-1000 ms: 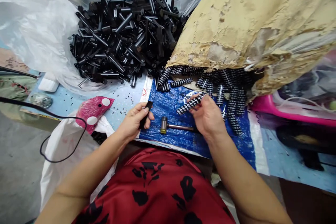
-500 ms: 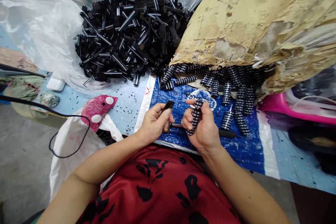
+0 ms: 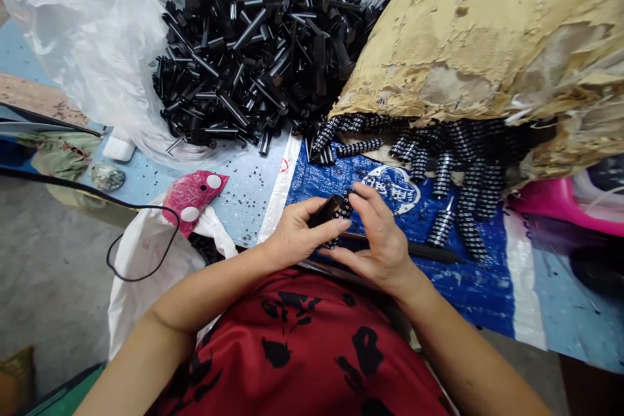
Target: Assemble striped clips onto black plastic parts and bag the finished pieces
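Observation:
My left hand (image 3: 299,231) is closed on a glossy black plastic piece (image 3: 325,209), thumb stretched across the front. Against that piece sits a black cylinder with rows of white squares (image 3: 344,209), partly hidden by my fingers. My right hand (image 3: 383,237) has its fingertips at the cylinder's upper end and its thumb near the lower end. Behind both hands lies a long tool with a black handle (image 3: 436,252) on the blue sheet (image 3: 312,185). More white-squared cylinders (image 3: 470,185) lie beyond my right hand, one upright with a metal pin (image 3: 441,224).
A big heap of black plastic pieces (image 3: 253,52) spills from a clear plastic bag (image 3: 107,45). A worn yellow sack (image 3: 468,32) lies over the cylinders. A pink basin (image 3: 560,211) stands right; a pink pouch (image 3: 195,198), white bag (image 3: 141,299) and black cord (image 3: 146,207) are left.
My hands have come together, bringing the white-squared cylinder leftward against the black piece. My right hand's grip has loosened from a wrap to fingertips. The view has shifted slightly.

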{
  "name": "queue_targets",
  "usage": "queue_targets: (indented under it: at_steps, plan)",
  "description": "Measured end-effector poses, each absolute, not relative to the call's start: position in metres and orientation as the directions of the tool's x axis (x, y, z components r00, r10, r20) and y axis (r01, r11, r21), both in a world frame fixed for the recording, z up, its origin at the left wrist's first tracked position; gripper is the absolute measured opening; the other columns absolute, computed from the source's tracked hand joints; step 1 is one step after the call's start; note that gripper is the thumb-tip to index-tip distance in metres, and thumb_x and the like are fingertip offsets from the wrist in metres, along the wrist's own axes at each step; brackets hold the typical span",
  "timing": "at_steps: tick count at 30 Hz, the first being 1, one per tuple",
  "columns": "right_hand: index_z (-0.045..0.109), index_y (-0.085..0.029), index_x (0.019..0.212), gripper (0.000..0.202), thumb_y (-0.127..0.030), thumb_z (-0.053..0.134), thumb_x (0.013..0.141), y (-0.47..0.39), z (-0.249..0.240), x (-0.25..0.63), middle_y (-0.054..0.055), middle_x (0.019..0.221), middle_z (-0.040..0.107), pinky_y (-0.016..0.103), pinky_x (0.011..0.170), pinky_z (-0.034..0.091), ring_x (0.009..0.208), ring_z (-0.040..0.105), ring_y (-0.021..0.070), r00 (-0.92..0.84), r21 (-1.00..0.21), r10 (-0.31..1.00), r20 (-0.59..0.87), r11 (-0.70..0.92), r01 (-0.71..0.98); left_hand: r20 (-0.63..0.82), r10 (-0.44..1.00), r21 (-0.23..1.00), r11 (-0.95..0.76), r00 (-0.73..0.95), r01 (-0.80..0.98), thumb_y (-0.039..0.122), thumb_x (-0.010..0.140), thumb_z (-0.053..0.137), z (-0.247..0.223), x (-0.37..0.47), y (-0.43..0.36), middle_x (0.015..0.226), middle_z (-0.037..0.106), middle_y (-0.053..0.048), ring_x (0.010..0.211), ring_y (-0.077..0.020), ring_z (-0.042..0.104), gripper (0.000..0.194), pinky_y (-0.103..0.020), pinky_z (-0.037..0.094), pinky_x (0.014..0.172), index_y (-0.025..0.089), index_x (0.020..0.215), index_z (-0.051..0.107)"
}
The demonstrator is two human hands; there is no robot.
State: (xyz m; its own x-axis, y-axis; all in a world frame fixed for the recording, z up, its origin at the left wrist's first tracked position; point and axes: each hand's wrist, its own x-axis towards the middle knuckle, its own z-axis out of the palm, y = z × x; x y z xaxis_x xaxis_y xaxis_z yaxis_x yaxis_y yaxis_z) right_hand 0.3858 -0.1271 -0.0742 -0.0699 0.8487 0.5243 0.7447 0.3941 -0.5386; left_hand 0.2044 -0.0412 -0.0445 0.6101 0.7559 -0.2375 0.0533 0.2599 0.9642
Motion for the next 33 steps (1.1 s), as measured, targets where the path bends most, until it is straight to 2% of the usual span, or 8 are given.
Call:
queue_targets:
  at_steps: [5,10,14,23,25,28,31,33]
  plan:
    - [0.023,-0.026,0.167,0.114,-0.057,0.085,0.078,-0.13,-0.07,0.379,0.02,0.153,0.055,0.06,0.107,0.059,0.139,0.058,0.0417,-0.024,-0.509,0.827,0.562,0.368,0.778,-0.314,0.812,0.936,0.351,0.491,0.018,0.077,0.094,0.05,-0.048,0.212,-0.046,0.068,0.058,0.001,0.054,-0.0107,0.043,0.063,-0.028,0.039,0.055,0.017,0.096,0.069]
    - [0.024,-0.026,0.167,0.106,-0.051,0.083,0.083,-0.132,-0.071,0.368,0.02,0.151,0.057,0.057,0.107,0.061,0.134,0.063,0.0386,-0.028,-0.433,0.777,0.629,0.379,0.818,-0.256,0.835,0.951,0.307,0.487,-0.027,0.07,0.088,0.067,-0.05,0.216,-0.052,0.08,0.062,0.0,0.073,-0.0126,0.052,0.053,-0.026,0.045,0.069,0.017,0.091,0.072]
    - [0.023,-0.028,0.168,0.101,-0.043,0.081,0.087,-0.135,-0.071,0.368,0.018,0.154,0.056,0.053,0.106,0.062,0.134,0.064,0.0356,-0.071,-0.389,0.777,0.626,0.39,0.835,-0.331,0.765,0.883,0.458,0.553,-0.105,0.062,0.083,0.078,-0.053,0.212,-0.05,0.089,0.071,-0.002,0.079,-0.0138,0.059,0.049,-0.027,0.048,0.075,0.018,0.103,0.078]
    - [0.024,-0.024,0.168,0.109,-0.052,0.084,0.082,-0.137,-0.077,0.371,0.019,0.161,0.049,0.056,0.118,0.052,0.147,0.052,0.0369,-0.069,-0.588,0.873,0.483,0.382,0.713,-0.537,0.355,0.526,0.85,0.765,-0.026,0.05,0.068,0.095,-0.057,0.198,-0.032,0.084,0.077,-0.007,0.075,-0.0207,0.074,0.049,-0.034,0.059,0.075,0.016,0.095,0.073]
    - [0.019,-0.023,0.169,0.116,-0.061,0.082,0.08,-0.138,-0.08,0.372,0.019,0.161,0.048,0.058,0.118,0.05,0.149,0.049,0.0382,-0.058,-0.601,0.885,0.461,0.36,0.713,-0.522,0.352,0.507,0.861,0.777,-0.05,0.048,0.068,0.094,-0.061,0.198,-0.032,0.083,0.077,-0.007,0.075,-0.0206,0.075,0.049,-0.034,0.059,0.074,0.017,0.098,0.07]
    - [0.02,-0.022,0.168,0.111,-0.065,0.077,0.083,-0.147,-0.09,0.381,0.02,0.157,0.053,0.061,0.115,0.049,0.148,0.049,0.0406,-0.022,-0.543,0.912,0.41,0.264,0.797,-0.448,0.565,0.701,0.703,0.693,-0.12,0.053,0.073,0.09,-0.068,0.193,-0.028,0.087,0.076,-0.004,0.07,-0.017,0.07,0.049,-0.032,0.057,0.07,0.02,0.103,0.069]
    - [0.057,-0.024,0.144,0.055,-0.044,0.071,0.094,-0.162,-0.102,0.395,0.014,0.122,0.074,0.052,0.096,0.057,0.118,0.07,0.0358,0.002,-0.363,0.934,0.357,0.137,0.922,-0.203,0.824,0.974,0.224,0.53,0.024,0.048,0.079,0.085,-0.073,0.177,-0.011,0.096,0.075,-0.005,0.082,-0.0173,0.068,0.039,-0.032,0.053,0.08,0.02,0.105,0.073]
    - [0.068,-0.023,0.118,0.023,-0.033,0.066,0.098,-0.168,-0.104,0.402,0.009,0.097,0.075,0.042,0.08,0.056,0.089,0.072,0.0277,-0.006,-0.283,0.943,0.333,0.106,0.953,-0.071,0.854,0.962,-0.078,0.515,0.262,0.039,0.082,0.081,-0.074,0.164,0.003,0.098,0.075,-0.006,0.09,-0.0197,0.065,0.027,-0.033,0.05,0.087,0.021,0.102,0.077]
